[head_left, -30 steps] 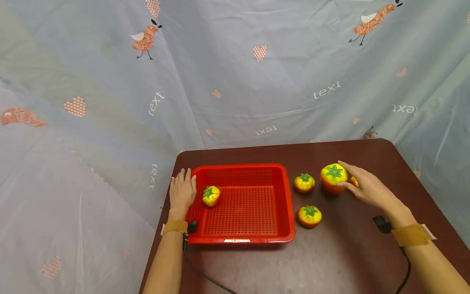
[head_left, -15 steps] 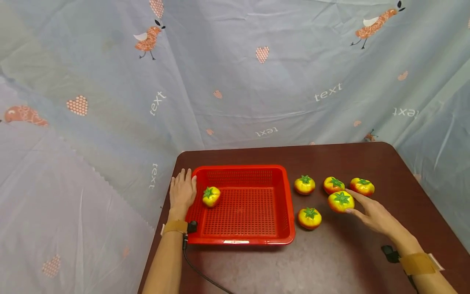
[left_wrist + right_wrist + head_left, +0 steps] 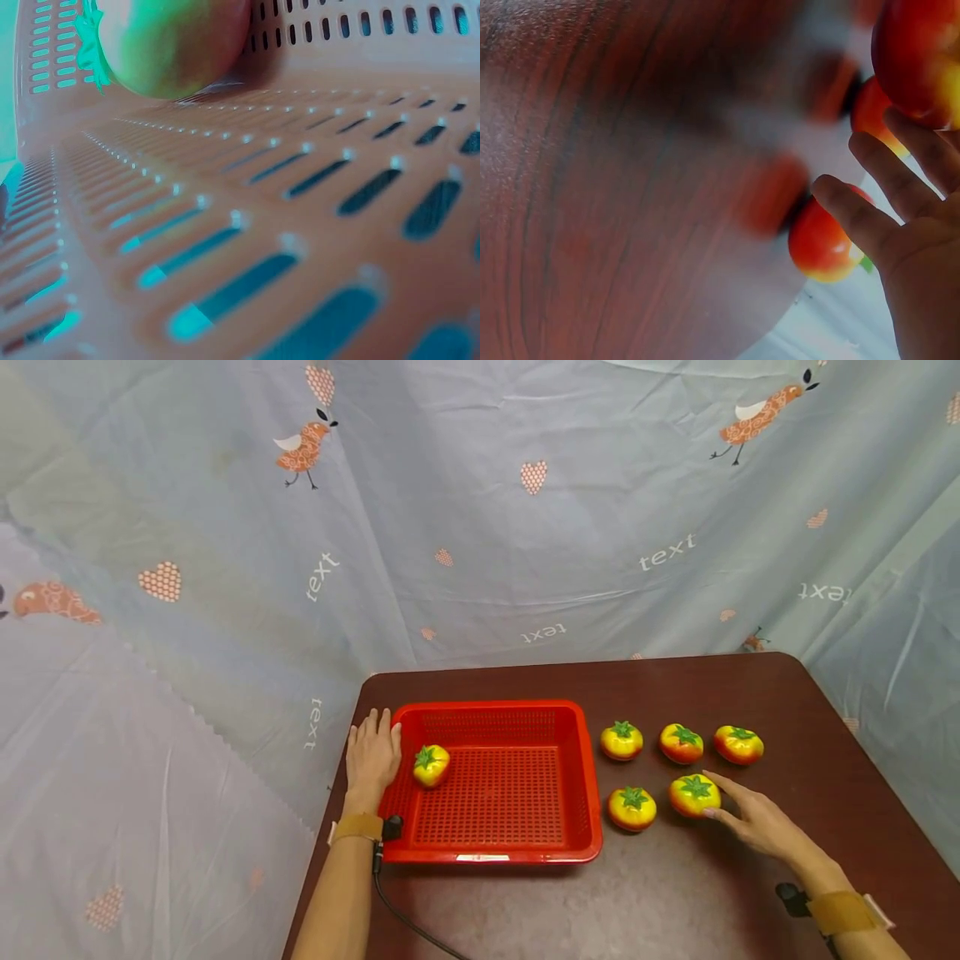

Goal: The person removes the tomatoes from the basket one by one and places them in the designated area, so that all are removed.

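Note:
My right hand (image 3: pixel 761 818) pinches a yellow-red tomato with a green leafy top (image 3: pixel 695 796) between thumb and fingers, at or just above the table. In the right wrist view this tomato (image 3: pixel 922 64) fills the upper right corner, beside the fingers (image 3: pixel 855 217); the thumb is out of sight. My left hand (image 3: pixel 371 760) lies with straight fingers on the left rim of a red perforated basket (image 3: pixel 495 856). One tomato (image 3: pixel 431 767) sits inside the basket near its left side; the left wrist view shows it closer, a tomato (image 3: pixel 172 45) against the slotted wall.
Right of the basket stand a back-row tomato (image 3: pixel 622 741), another tomato (image 3: pixel 682 743) and a farther one (image 3: pixel 738 745). A front tomato (image 3: pixel 632 808) is left of the held one. A patterned curtain (image 3: pixel 480 527) hangs behind the dark table (image 3: pixel 525 910). A cable (image 3: pixel 408 918) trails from the left wrist.
My right hand has brought its tomato toward the table's front and lower, uncovering two back-row tomatoes. The left hand has stayed on the basket rim.

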`<state>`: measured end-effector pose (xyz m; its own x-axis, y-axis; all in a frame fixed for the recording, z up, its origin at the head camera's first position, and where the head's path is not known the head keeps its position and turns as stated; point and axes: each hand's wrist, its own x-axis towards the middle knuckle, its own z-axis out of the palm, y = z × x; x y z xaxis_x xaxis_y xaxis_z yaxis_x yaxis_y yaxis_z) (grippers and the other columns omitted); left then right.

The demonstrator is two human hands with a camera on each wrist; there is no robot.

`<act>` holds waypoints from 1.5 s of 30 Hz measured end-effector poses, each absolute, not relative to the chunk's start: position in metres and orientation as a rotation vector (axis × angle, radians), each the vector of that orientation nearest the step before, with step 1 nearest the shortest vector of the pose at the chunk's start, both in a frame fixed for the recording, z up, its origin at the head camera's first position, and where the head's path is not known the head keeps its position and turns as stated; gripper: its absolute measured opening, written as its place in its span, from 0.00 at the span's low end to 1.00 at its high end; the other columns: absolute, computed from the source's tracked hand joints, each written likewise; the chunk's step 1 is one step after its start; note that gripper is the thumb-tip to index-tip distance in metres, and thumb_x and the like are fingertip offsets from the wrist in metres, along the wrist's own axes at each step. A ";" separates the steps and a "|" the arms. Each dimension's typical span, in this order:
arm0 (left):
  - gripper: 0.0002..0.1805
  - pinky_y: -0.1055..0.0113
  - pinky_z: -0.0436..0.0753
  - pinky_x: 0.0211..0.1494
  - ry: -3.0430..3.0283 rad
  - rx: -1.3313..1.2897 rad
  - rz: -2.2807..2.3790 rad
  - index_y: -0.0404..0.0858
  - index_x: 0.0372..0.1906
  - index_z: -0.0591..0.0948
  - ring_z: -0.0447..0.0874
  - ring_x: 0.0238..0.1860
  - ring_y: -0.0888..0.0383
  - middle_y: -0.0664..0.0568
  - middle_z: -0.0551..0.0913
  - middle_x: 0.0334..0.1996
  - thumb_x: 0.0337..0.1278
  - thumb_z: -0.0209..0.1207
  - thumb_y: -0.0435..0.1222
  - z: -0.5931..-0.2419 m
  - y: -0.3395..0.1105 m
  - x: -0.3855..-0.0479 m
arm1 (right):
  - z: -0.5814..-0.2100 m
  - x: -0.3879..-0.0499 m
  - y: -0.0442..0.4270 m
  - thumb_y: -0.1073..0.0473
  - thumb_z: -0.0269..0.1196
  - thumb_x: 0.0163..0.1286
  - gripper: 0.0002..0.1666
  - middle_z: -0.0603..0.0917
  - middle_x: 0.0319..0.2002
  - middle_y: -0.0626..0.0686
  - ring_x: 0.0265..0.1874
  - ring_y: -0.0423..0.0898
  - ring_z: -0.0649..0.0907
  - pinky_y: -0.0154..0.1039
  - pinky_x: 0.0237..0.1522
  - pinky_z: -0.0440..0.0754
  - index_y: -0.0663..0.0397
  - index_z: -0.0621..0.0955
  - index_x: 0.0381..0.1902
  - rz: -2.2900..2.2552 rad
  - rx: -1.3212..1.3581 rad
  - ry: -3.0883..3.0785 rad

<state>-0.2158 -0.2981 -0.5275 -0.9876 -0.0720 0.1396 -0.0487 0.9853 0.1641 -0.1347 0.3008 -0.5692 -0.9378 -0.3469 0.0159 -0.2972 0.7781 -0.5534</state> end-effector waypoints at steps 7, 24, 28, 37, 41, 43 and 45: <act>0.30 0.42 0.51 0.78 -2.979 0.092 -0.234 0.32 0.73 0.62 0.62 0.71 0.36 0.33 0.61 0.72 0.77 0.36 0.47 -0.529 -0.299 -0.216 | -0.577 -0.135 0.301 0.52 0.64 0.69 0.37 0.75 0.61 0.71 0.57 0.70 0.77 0.69 0.55 0.73 0.69 0.67 0.67 -0.862 -0.514 2.894; 0.31 0.42 0.48 0.78 -3.003 0.102 -0.260 0.33 0.74 0.61 0.60 0.72 0.36 0.33 0.59 0.73 0.77 0.35 0.47 -0.528 -0.299 -0.216 | -0.587 -0.130 0.307 0.49 0.61 0.71 0.38 0.73 0.62 0.73 0.58 0.73 0.75 0.72 0.56 0.70 0.67 0.65 0.69 -0.857 -0.421 2.856; 0.31 0.42 0.48 0.78 -3.007 0.105 -0.258 0.33 0.74 0.60 0.60 0.72 0.37 0.33 0.59 0.73 0.77 0.35 0.47 -0.528 -0.299 -0.216 | -0.585 -0.129 0.307 0.47 0.60 0.71 0.39 0.72 0.63 0.74 0.59 0.74 0.74 0.72 0.56 0.69 0.67 0.64 0.69 -0.840 -0.395 2.835; 0.31 0.42 0.48 0.78 -3.003 0.108 -0.256 0.33 0.74 0.60 0.60 0.72 0.36 0.33 0.59 0.73 0.77 0.35 0.47 -0.529 -0.300 -0.216 | -0.582 -0.132 0.307 0.43 0.59 0.71 0.44 0.68 0.65 0.74 0.60 0.75 0.71 0.73 0.56 0.69 0.67 0.61 0.72 -0.802 -0.384 2.789; 0.31 0.42 0.47 0.78 -3.009 0.110 -0.264 0.34 0.74 0.60 0.60 0.72 0.36 0.33 0.59 0.74 0.77 0.35 0.47 -0.530 -0.300 -0.216 | -0.573 -0.134 0.306 0.44 0.57 0.73 0.42 0.71 0.64 0.73 0.60 0.73 0.73 0.72 0.55 0.70 0.67 0.61 0.72 -0.819 -0.387 2.814; 0.31 0.42 0.47 0.78 -3.004 0.111 -0.264 0.34 0.74 0.60 0.60 0.72 0.36 0.33 0.59 0.74 0.77 0.35 0.47 -0.531 -0.300 -0.216 | -0.565 -0.137 0.304 0.45 0.57 0.73 0.41 0.72 0.63 0.72 0.60 0.73 0.73 0.72 0.56 0.69 0.68 0.61 0.71 -0.831 -0.390 2.845; 0.31 0.42 0.48 0.78 -2.994 0.109 -0.263 0.33 0.74 0.61 0.60 0.72 0.36 0.33 0.60 0.73 0.77 0.35 0.47 -0.531 -0.300 -0.217 | -0.553 -0.142 0.302 0.45 0.56 0.74 0.40 0.73 0.63 0.72 0.61 0.73 0.72 0.72 0.57 0.68 0.67 0.61 0.72 -0.830 -0.381 2.868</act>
